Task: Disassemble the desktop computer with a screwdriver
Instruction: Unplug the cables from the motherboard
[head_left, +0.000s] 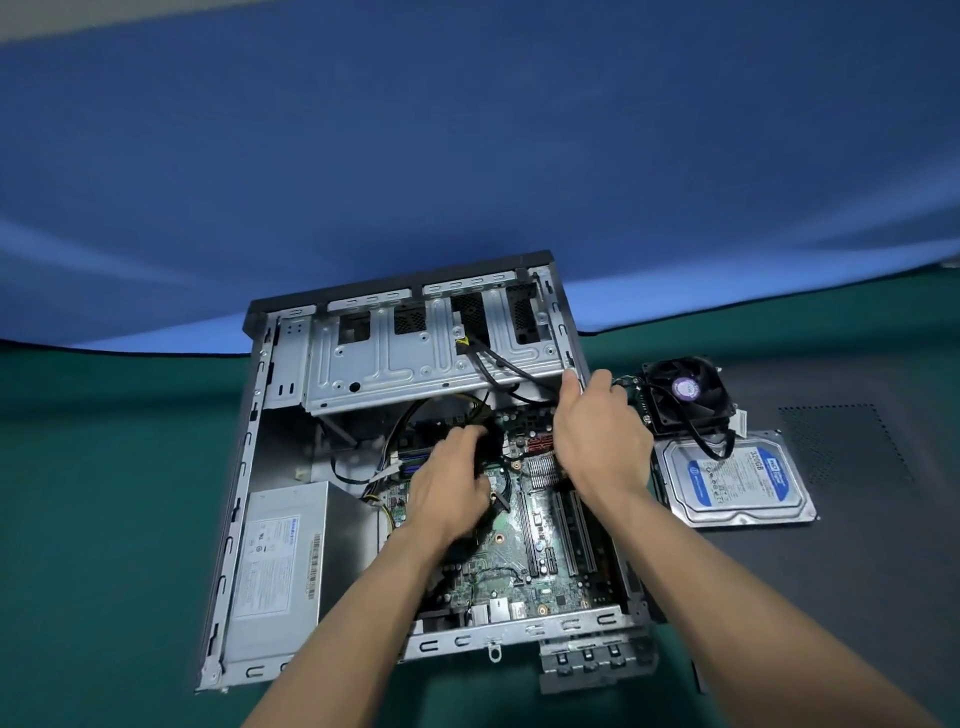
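Both hands are inside the open desktop computer (415, 467), which lies on its side on the green tabletop (104, 493).

The left hand (449, 480) curls its fingers round black cables over the motherboard (519, 551), probably to unplug them; the right hand (597, 431) grips the case's edge with curled fingers, likely bracing it.

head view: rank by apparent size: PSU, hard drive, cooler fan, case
1. case
2. PSU
3. hard drive
4. cooler fan
The drive looks only somewhat larger than the fan, which lies slightly farther from the camera, so that pair is less sure.
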